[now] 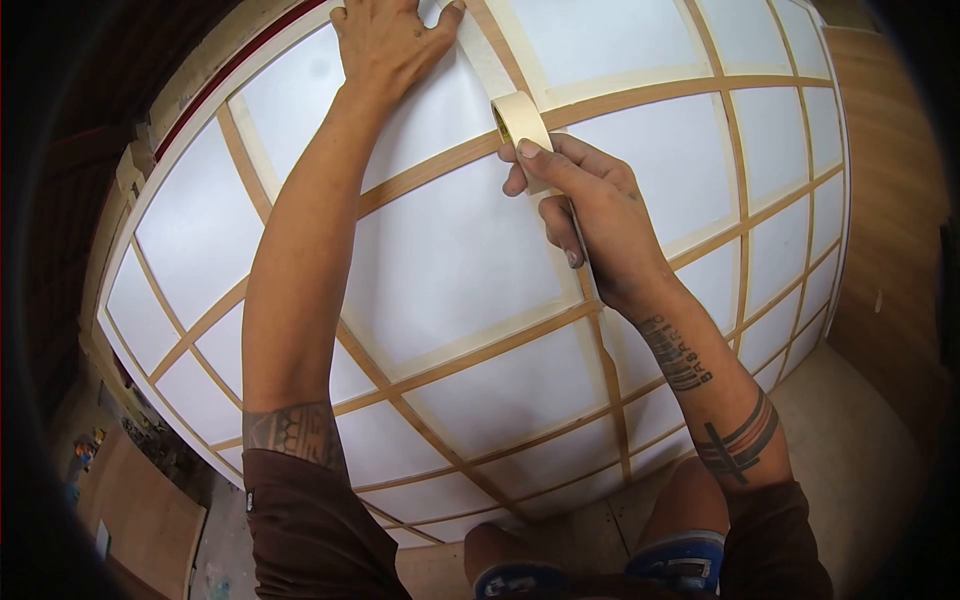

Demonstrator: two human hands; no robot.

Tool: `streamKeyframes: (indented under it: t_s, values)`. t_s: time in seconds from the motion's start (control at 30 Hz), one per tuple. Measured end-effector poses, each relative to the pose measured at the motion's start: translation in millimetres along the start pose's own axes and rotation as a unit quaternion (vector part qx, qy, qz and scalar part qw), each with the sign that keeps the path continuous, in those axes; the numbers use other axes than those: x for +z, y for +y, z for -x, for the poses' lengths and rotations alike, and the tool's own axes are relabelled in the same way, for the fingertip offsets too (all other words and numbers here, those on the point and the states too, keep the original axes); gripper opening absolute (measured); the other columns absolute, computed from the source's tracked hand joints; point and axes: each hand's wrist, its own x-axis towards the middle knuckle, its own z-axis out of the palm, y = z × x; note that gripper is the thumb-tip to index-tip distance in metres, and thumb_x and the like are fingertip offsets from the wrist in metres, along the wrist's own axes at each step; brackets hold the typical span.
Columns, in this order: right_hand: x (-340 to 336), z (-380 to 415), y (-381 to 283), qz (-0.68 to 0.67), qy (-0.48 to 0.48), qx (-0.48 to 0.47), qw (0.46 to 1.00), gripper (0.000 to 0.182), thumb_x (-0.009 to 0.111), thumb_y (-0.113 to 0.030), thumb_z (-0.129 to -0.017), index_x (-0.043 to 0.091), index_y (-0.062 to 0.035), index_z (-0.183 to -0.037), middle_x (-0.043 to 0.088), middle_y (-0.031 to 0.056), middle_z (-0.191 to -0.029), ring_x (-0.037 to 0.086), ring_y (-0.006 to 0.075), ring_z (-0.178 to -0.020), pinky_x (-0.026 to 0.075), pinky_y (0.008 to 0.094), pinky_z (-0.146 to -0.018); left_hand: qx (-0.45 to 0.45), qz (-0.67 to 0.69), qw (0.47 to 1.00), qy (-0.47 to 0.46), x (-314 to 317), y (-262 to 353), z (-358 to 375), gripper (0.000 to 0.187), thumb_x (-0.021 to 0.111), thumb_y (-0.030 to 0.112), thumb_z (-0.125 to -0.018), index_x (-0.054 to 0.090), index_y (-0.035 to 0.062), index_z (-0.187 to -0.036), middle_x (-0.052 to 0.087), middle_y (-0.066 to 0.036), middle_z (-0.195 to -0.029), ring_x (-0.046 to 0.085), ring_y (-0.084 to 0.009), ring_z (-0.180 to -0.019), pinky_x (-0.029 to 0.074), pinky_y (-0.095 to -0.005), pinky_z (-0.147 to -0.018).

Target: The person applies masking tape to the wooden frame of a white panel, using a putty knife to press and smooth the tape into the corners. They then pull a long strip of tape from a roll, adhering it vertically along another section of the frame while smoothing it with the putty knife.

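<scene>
Two bare hands were on or near a large panel of light-brown wooden strips (430, 177) crossing in a grid over smooth white panes (450, 265), as seen in the head view. The left hand (395, 45) reached to the top edge of the view, palm down on the panel, its thumb spread wide from the other fingers; it gripped nothing that could be seen, though some fingertips were cut off by the edge. The right hand (600, 205) pinched a cream-coloured roll of paper-like tape (522, 122) between thumb and fingers. The roll stood on its rim above a crossing of the strips, and a pale length of tape (479, 50) ran from it up toward the left thumb, alongside one strip; whether all of it touched the panel could not be told. A thin, flat piece (582, 243) showed edge-on beneath the right palm, too narrow to identify. More cream tape edged several panes. A plain brown wooden sheet (885, 150) stood beyond the panel's right side, and a curved brown board (145, 510) lay at lower left.
</scene>
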Motion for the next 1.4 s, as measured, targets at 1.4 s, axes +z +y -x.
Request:
streamKeyframes:
  t_s: [1.4]
  values:
    - [-2.8, -1.9, 6.4, 0.003, 0.026, 0.044, 0.999, 0.029, 0.064, -0.030, -0.099, 0.074, -0.0041, -0.107, 0.066, -0.0019, -0.084, 0.038, 0.0025, -0.057, 0.034, 0.0211, -0.054, -0.016, -0.004, 1.000, -0.014, -5.9, 8.5, 4.0, 0.054, 0.071, 0.035, -0.090, 0.063, 0.0141, -0.139, 0.042, -0.023, -0.146, 0.040, -0.0372, -0.138, 0.031, -0.0548, -0.114]
